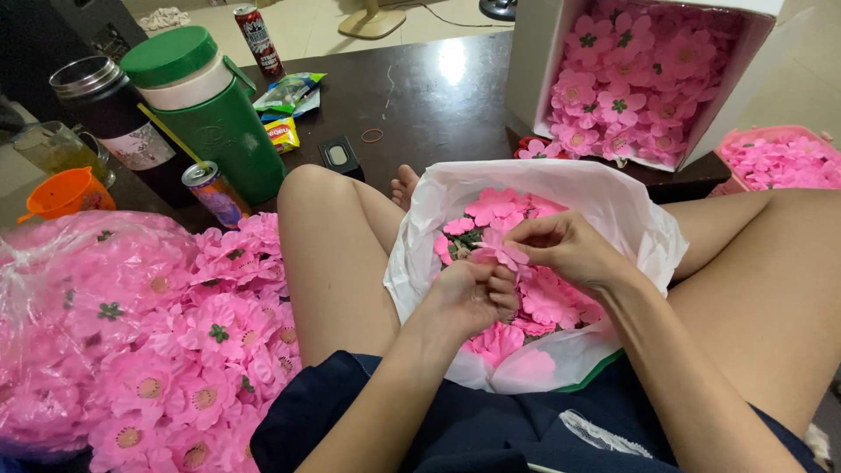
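Here, a pink fabric flower (501, 255) sits pinched between both hands, right over the mouth of a white plastic bag (631, 219) that rests in the person's lap between the bare knees. The right hand (565, 248) comes in from above and to the right, thumb and forefinger closed on the flower's upper petals; the left hand (473, 293) lies just below and to the left, its fingers curled shut around the lower part, though what exactly they clasp underneath is hidden. The two hands are touching or nearly so, with the flower spanning the small gap, so neither is clearly nearer. The flower lies roughly flat, facing up, with no long axis to speak of.

Under the hands the bag is filled with more loose pink petals (547, 302) and a few green pieces (464, 238).

To the left, against the thigh, a heap of finished pink flowers (210, 350) spills from a clear plastic sack (61, 289). Beyond the knees runs a dark low table (429, 96) bearing a green jug (219, 114), a steel-lidded flask (109, 109), a drink can (210, 191), an orange cup (66, 193), snack wrappers (289, 92) and a rubber band (372, 136). At the far right a white box (534, 61) tipped on its side and a pink basket (771, 136) both hold more flowers.
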